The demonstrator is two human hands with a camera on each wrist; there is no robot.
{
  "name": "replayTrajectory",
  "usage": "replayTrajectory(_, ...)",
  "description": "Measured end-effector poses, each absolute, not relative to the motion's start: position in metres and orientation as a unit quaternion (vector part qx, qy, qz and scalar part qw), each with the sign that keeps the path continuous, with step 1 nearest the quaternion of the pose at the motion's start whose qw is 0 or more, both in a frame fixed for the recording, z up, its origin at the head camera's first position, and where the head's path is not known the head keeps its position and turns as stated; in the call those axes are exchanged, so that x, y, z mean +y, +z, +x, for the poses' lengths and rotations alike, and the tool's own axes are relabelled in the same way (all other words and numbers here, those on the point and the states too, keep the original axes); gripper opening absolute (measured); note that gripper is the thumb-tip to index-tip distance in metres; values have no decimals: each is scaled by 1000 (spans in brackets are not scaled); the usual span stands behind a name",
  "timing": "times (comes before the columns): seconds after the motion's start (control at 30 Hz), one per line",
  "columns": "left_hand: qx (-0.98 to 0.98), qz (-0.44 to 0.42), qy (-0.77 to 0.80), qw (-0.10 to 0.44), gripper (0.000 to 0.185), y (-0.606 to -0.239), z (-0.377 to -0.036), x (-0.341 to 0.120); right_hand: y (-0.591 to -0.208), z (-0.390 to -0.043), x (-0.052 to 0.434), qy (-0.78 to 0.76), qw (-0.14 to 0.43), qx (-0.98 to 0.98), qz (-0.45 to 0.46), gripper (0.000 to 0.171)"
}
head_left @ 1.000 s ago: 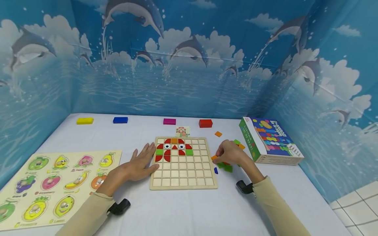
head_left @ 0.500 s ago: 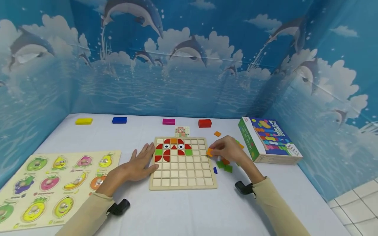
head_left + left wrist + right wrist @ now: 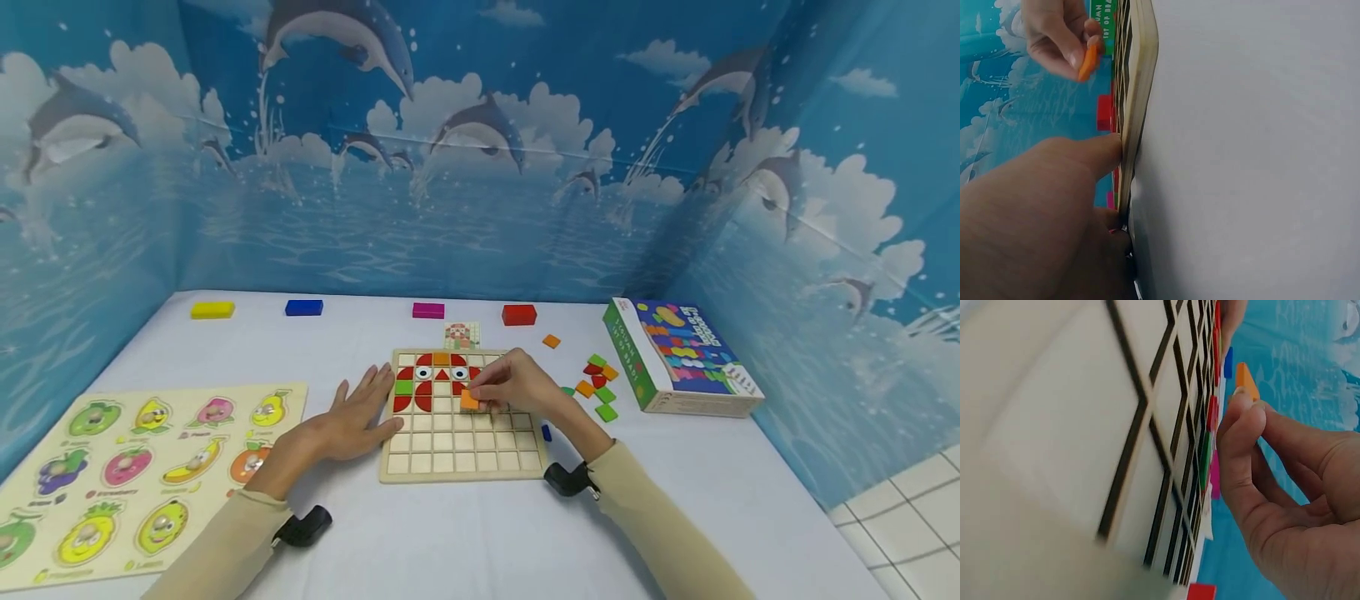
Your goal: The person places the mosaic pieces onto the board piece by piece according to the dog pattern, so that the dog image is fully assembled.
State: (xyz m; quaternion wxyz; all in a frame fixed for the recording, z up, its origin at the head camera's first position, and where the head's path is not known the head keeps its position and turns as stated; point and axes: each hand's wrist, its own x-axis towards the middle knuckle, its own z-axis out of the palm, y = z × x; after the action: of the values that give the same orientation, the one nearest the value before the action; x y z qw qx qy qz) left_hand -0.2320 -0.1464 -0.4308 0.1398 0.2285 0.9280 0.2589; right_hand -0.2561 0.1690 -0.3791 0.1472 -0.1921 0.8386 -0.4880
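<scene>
Fingers (image 3: 489,392) of right hand (image 3: 517,385) pinch orange tile (image 3: 469,400) mid-frame over grid board (image 3: 465,462); left hand (image 3: 352,417) flat, fingers spread; top rows filled, the lower rows empty.

Large lettering on the lid of the green-edged box (image 3: 686,357), too blurred and skewed to read. Small captions under each fruit on the fruit puzzle board (image 3: 142,471), likewise too small to make out. White letters on the green box side in the left wrist view (image 3: 1108,28), cut off, illegible.
</scene>
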Motion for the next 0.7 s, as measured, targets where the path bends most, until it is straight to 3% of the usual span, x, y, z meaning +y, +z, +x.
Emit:
replayTrajectory(0.37,928,224,260,143,90,-428,-232,-143,-383,-265,129,-446,141,858,-212,7)
replayTrajectory(0.7,932,216,250,148,91,-430,-232,-144,-379,-258,123,-414,137,866,-243,7)
